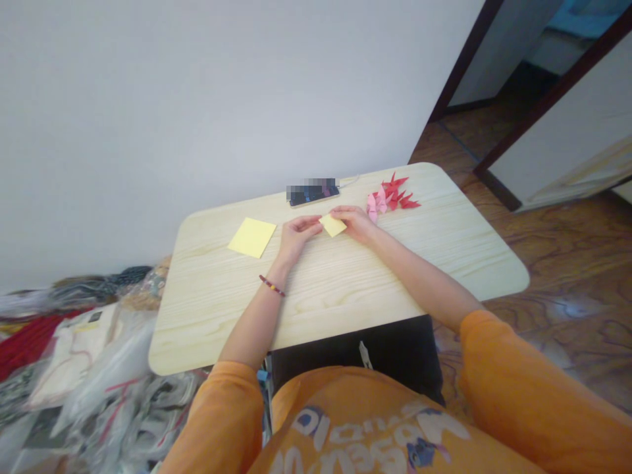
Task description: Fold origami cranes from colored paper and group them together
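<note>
A small folded square of yellow paper [333,225] is held just above the table between my two hands. My left hand [298,236] pinches its left corner with thumb and fingers. On the far right edge, my right hand [355,221] has its fingers closed on the same paper. To the left of my left hand lies a flat stack of yellow paper squares [253,237]. Folded pink paper cranes [378,202] and red paper cranes [397,193] sit in a cluster just beyond my right hand.
A phone [315,192] lies at the back of the pale wooden table [345,289], near the wall. Plastic bags and bundled goods [93,355] are piled on the floor at the left. A doorway and wooden floor [557,250] are at the right.
</note>
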Demonstrator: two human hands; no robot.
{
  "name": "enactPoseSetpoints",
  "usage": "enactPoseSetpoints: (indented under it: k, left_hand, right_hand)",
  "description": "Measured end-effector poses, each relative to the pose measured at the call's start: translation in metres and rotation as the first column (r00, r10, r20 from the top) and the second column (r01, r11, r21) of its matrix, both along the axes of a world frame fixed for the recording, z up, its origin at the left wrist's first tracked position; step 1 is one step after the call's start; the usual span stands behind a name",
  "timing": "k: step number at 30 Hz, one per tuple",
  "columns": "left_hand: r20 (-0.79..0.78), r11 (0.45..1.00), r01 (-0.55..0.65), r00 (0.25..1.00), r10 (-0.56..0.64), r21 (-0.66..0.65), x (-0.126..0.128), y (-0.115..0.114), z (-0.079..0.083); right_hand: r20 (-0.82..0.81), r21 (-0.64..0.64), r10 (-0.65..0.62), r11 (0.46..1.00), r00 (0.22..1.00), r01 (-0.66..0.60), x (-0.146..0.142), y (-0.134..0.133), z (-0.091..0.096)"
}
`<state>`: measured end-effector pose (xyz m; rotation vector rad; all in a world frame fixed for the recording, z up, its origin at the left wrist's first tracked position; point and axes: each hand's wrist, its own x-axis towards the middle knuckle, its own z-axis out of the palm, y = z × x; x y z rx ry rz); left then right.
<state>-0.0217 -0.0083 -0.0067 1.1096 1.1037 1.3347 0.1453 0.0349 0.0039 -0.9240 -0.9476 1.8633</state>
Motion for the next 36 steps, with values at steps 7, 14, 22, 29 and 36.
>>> enactPoseSetpoints:
  k: [7, 14, 22, 29, 36]
  left_hand:
    - [0.067, 0.999, 0.044, 0.997, -0.044, -0.004, 0.0019, -0.0011, 0.0006]
    - [0.085, 0.999, 0.046, 0.995, -0.044, -0.026, 0.0018, -0.0011, 0.0018]
    - [-0.114, 0.995, -0.017, 0.993, 0.029, 0.100, -0.0023, -0.0035, 0.0039]
    - [-0.064, 0.982, -0.188, 0.980, 0.188, 0.007, -0.0015, -0.0017, 0.0040]
    - [-0.040, 0.976, -0.211, 0.977, 0.208, -0.059, -0.0027, 0.0015, -0.0003]
  right_hand:
    - [-0.081, -0.077, 0.145, 0.986, 0.986, -0.151, 0.0011, -0.0034, 0.0022]
    - [-0.085, -0.093, 0.131, 0.986, 0.988, -0.138, 0.0023, -0.0012, 0.0008]
    - [-0.013, 0.011, 0.015, 1.000, 1.000, -0.015, -0.0028, -0.0057, 0.0051]
    - [0.020, 0.088, -0.035, 0.996, 0.999, 0.033, -0.0058, -0.0065, 0.0005]
    - [0.036, 0.116, 0.010, 0.993, 0.999, -0.014, -0.0054, -0.0071, -0.0015]
